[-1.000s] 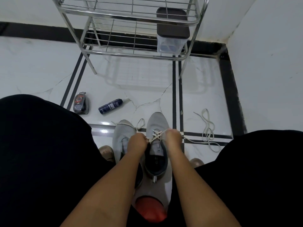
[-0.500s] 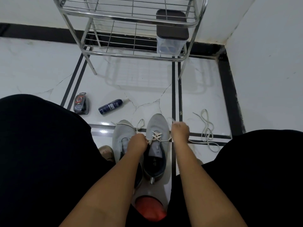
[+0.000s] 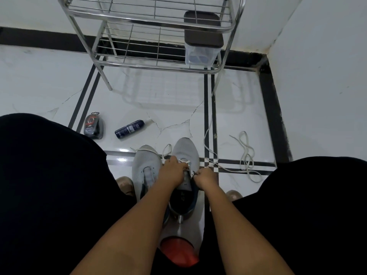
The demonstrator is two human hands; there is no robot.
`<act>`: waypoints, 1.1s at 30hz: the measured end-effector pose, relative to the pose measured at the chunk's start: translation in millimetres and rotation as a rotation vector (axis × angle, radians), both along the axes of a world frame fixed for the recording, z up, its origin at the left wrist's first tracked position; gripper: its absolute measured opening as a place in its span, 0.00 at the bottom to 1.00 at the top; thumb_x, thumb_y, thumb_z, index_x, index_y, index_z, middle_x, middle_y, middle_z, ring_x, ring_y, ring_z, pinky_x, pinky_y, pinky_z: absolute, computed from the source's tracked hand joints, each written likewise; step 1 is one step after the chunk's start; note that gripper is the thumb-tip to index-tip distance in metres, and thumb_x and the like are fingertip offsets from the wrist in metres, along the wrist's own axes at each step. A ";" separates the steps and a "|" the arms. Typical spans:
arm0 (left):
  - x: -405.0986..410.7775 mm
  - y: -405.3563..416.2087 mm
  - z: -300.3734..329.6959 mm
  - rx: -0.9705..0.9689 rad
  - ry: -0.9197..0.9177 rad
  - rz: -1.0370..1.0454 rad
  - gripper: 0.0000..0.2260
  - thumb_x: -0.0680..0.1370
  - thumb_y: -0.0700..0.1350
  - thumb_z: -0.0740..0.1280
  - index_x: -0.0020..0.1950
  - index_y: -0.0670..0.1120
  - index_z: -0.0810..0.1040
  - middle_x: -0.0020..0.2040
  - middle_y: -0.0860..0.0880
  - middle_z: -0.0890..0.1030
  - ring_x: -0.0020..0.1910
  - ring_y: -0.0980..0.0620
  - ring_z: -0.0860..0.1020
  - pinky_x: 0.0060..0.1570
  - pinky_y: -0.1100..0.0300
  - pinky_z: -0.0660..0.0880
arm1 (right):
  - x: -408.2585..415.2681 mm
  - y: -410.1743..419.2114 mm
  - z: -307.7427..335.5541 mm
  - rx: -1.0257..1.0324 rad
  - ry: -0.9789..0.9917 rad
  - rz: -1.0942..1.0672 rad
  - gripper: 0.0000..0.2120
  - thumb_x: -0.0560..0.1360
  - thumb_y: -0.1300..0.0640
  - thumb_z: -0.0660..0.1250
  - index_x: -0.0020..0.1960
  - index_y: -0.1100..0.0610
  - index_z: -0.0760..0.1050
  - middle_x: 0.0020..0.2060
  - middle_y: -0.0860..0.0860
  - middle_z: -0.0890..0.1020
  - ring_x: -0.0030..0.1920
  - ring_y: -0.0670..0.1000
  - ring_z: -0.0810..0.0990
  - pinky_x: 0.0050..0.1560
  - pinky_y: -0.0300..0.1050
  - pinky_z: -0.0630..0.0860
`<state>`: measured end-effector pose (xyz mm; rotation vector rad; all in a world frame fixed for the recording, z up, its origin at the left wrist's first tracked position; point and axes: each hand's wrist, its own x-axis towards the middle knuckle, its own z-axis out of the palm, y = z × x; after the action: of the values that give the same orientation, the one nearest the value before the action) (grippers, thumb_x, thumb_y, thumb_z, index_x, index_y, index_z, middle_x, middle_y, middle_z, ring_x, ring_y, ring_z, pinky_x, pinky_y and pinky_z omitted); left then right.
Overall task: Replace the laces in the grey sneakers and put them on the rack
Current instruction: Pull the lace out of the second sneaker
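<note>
1. Now the right hand (image 3: 205, 178) sits low at the right edge of the right sneaker (image 3: 185, 155), beside the tongue, fingers curled and pinching the white lace (image 3: 206, 135); half a second earlier it was raised further forward, level with the eyelets, drawing the lace taut.
2. Left hand (image 3: 172, 171): it lies over the eyelet rows of the right sneaker, fingers curled down onto the crossed lacing; it has shifted slightly forward and to the right since the earlier frame. Whether it pinches a lace end cannot be told.
3. White lace: a free length now runs from the right hand's side of the shoe out over the floor (image 3: 49, 76), forward along the black double stripe; this long trailing run did not show before.
4. Left sneaker (image 3: 146, 165): grey, standing on the floor just beside the right sneaker, toes pointing toward the rack; position unchanged.
5. Loose lace (image 3: 246, 153): a looped pale cord lying on the floor to the right of the sneakers, well apart from both hands, unchanged.
6. Rack (image 3: 151, 18): a chrome wire frame standing ahead of the sneakers; a clear container with a dark lid (image 3: 202, 38) rests on its lower shelf at the right.
7. Spray bottle (image 3: 130, 129) and a dark packaged item (image 3: 93, 126): both lie on the floor to the left, forward of the sneakers, as before.
</note>
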<state>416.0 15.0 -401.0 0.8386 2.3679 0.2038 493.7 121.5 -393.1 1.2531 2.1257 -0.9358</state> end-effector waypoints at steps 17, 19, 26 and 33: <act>-4.3 14.0 -19.0 -0.071 0.132 0.090 0.16 0.77 0.55 0.63 0.57 0.47 0.80 0.59 0.46 0.74 0.60 0.43 0.70 0.55 0.51 0.68 | -1.4 -2.8 1.9 -0.054 0.055 -0.040 0.11 0.75 0.55 0.63 0.53 0.58 0.79 0.54 0.56 0.81 0.55 0.59 0.79 0.46 0.41 0.71; -11.3 15.6 -23.5 0.067 -0.005 0.393 0.14 0.77 0.51 0.63 0.53 0.43 0.81 0.56 0.43 0.77 0.56 0.43 0.75 0.49 0.55 0.70 | -0.2 -0.5 4.4 -0.054 0.044 -0.036 0.06 0.75 0.57 0.63 0.45 0.56 0.79 0.52 0.57 0.81 0.54 0.59 0.79 0.46 0.42 0.71; -48.4 8.1 13.6 0.473 -0.538 1.124 0.14 0.77 0.48 0.62 0.54 0.39 0.70 0.42 0.41 0.77 0.34 0.49 0.74 0.35 0.52 0.73 | 0.6 4.6 4.4 -0.066 0.037 -0.058 0.10 0.74 0.58 0.62 0.34 0.54 0.68 0.41 0.56 0.76 0.45 0.56 0.75 0.34 0.39 0.67; 6.9 9.4 1.8 -0.088 0.101 -0.062 0.11 0.78 0.41 0.63 0.60 0.44 0.68 0.56 0.43 0.74 0.51 0.42 0.77 0.41 0.53 0.69 | 3.3 -4.0 1.3 -0.054 0.007 0.023 0.13 0.75 0.53 0.63 0.55 0.60 0.79 0.53 0.57 0.81 0.54 0.58 0.79 0.45 0.42 0.72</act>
<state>422.8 24.4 -399.2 0.8972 2.4214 0.0327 497.0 117.5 -391.8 1.1982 2.1012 -0.9829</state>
